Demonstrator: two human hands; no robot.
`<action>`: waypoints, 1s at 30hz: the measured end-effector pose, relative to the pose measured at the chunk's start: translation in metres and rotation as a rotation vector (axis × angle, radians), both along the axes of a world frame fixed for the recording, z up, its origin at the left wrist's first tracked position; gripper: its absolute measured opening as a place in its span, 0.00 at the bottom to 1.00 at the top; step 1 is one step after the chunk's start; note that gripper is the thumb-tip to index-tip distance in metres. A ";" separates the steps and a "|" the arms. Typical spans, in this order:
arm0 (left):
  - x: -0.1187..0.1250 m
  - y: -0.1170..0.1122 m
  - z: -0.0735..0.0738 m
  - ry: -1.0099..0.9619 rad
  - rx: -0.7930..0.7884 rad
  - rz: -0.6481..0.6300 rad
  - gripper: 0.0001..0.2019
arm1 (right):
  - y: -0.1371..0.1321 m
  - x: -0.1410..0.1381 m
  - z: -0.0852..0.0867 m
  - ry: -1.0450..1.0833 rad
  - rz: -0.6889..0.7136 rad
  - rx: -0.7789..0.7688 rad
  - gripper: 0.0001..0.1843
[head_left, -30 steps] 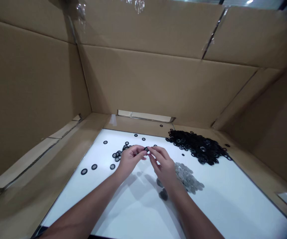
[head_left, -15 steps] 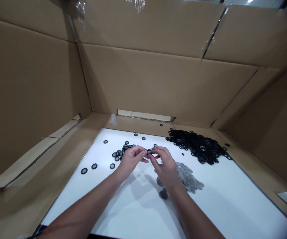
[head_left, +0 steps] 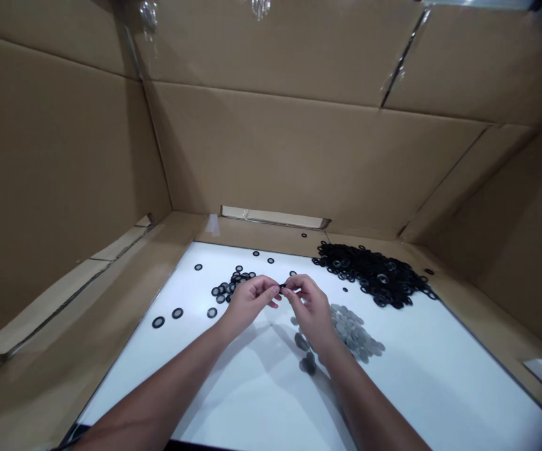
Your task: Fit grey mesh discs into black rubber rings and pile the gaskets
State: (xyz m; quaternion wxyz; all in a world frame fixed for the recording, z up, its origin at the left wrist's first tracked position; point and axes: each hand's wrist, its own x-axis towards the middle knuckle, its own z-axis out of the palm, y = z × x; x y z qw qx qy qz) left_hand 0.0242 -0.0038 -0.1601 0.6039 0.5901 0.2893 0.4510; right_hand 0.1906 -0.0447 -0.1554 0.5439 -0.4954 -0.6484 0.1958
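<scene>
1. Nearest in, two bare forearms reach up from the bottom edge over the white bench.
2. A few stray grey discs lie on the bench just beside the right wrist.
3. The left hand and right hand meet fingertip to fingertip above the middle of the bench.
4. Between them sits a small black ring. Each grip is pinched down tight on it, thumb and forefinger from either side, and it is held up off the surface.
5. Just right of the right hand lies a pile of grey discs, flat and overlapping.
6. Just beyond the left hand is a cluster of dark rings, with single rings scattered further left, well apart from one another.
7. Further back on the right a big heap of black rings spills from the bench onto the cardboard.
8. Behind it all, a cardboard wall closes in the back and both sides.
</scene>
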 end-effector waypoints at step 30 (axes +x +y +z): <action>-0.027 0.044 -0.004 -0.326 -0.150 0.462 0.12 | 0.024 0.063 -0.005 -0.339 -0.216 -0.231 0.08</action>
